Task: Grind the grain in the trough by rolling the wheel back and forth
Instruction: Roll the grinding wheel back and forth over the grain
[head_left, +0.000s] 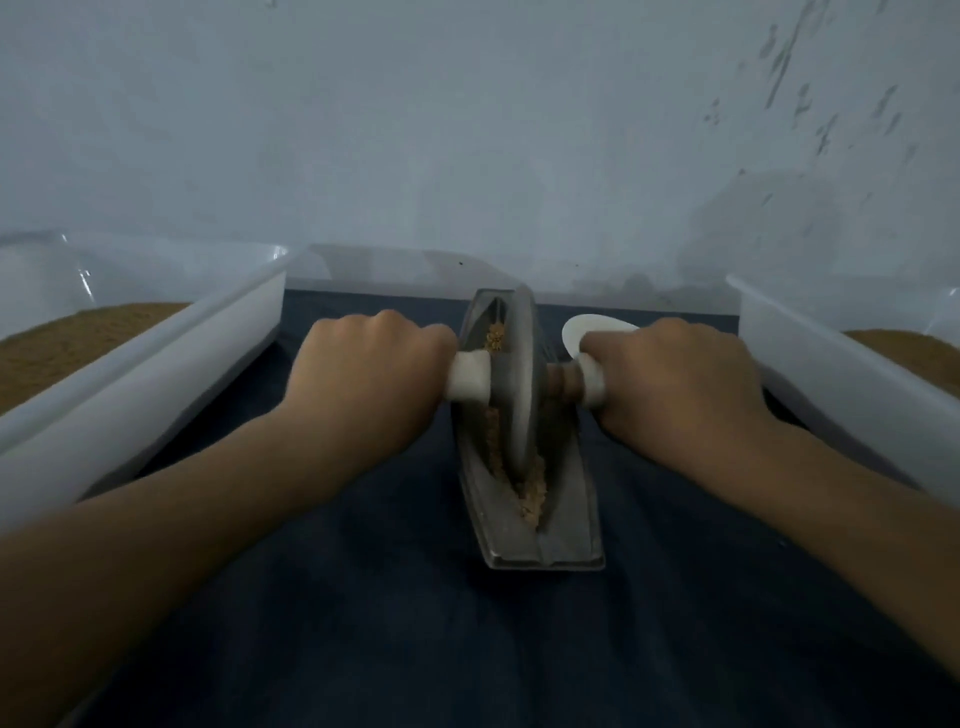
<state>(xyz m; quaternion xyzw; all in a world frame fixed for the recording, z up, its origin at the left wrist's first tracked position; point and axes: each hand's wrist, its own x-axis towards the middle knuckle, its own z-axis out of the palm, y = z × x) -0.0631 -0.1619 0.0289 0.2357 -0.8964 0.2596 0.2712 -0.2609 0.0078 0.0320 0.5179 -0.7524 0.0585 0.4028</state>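
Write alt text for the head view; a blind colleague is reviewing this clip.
The left hand and right hand grip the white handles of a metal wheel standing in a narrow trough with tan grain in its groove. The trough lies on dark blue cloth between a left bin and a right bin, both holding brown powder.

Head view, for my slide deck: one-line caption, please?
The left hand and right hand grip the handles of the wheel, upright in the trough over crushed grain.
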